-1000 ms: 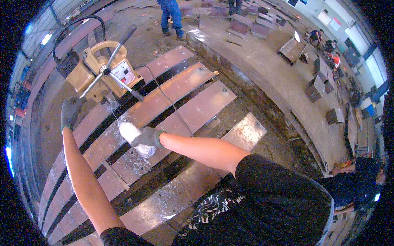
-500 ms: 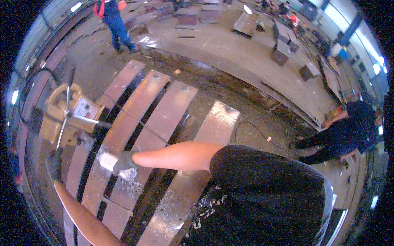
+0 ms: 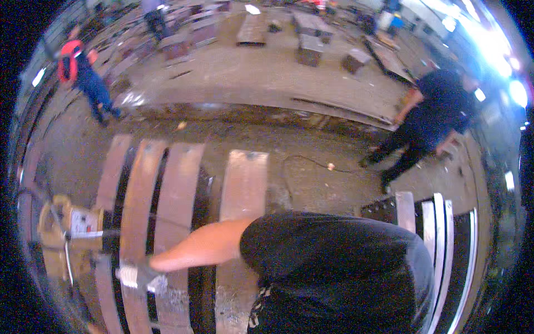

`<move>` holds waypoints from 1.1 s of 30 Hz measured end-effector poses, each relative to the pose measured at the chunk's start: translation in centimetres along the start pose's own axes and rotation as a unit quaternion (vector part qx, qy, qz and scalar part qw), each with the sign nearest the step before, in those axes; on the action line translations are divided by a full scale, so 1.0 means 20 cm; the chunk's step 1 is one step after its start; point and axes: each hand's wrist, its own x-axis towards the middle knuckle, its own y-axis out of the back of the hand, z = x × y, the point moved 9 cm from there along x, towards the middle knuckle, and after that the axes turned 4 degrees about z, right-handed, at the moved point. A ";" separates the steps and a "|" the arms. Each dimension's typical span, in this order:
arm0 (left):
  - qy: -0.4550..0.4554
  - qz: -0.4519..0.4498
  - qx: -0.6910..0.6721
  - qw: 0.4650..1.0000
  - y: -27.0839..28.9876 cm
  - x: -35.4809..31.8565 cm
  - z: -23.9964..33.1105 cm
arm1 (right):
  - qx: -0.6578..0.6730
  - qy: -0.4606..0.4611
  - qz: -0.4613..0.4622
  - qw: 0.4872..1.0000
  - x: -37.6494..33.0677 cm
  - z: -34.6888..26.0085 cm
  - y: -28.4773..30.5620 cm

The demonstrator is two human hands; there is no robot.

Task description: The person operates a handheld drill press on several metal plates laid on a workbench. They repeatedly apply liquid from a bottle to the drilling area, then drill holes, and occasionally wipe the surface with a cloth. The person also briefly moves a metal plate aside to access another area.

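Note:
My right hand [image 3: 146,274], in a dark grey glove, is closed around a white, ribbed, roll-like object [image 3: 128,275] above the steel bars. A pale lump [image 3: 158,284] shows on the hand's other side; I cannot make out whether both are one thing. My left hand [image 3: 79,298], gloved and smeared by motion, is at the lower left by the lower end of a metal spoke [image 3: 69,264]. That spoke belongs to the handle of a yellow machine [image 3: 58,259], which looks like a magnetic drill and stands at the left beside the bars. The left fingers do not show clearly.
Several long rust-brown steel bars [image 3: 243,186] lie side by side with dark gaps between them. A person in black [image 3: 428,119] bends at the right; another in blue [image 3: 92,86] stands far left. A cable [image 3: 311,161] crosses the floor. Steel blocks [image 3: 308,50] stand farther back.
The view has turned to the right, so the bars, the machine and both hands sit lower and farther left. The right hand still holds the white object.

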 end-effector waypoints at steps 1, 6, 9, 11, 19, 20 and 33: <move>0.030 -0.014 0.013 0.999 0.01 -0.08 0.09 | 0.005 -0.003 0.001 1.000 0.00 0.01 0.00; -0.075 0.054 -0.019 0.996 0.05 -0.17 0.25 | 0.020 0.005 0.013 1.000 0.00 0.04 0.02; 0.011 -0.022 -0.034 0.999 -0.01 -0.06 -0.11 | 0.036 0.025 0.014 0.999 0.04 0.01 -0.02; 0.009 -0.002 -0.008 1.000 0.02 -0.05 -0.23 | 0.052 0.051 0.001 0.997 0.07 -0.04 -0.12; -0.032 0.034 0.053 0.997 -0.06 -0.07 -0.14 | 0.135 0.097 -0.055 0.985 0.13 0.09 -0.19; -0.018 0.028 0.094 0.995 -0.02 -0.14 -0.11 | 0.122 -0.141 -0.129 0.974 -0.16 0.12 0.00; 0.044 0.013 0.016 0.999 0.01 -0.12 0.00 | 0.175 -0.222 -0.141 0.949 -0.20 0.08 0.13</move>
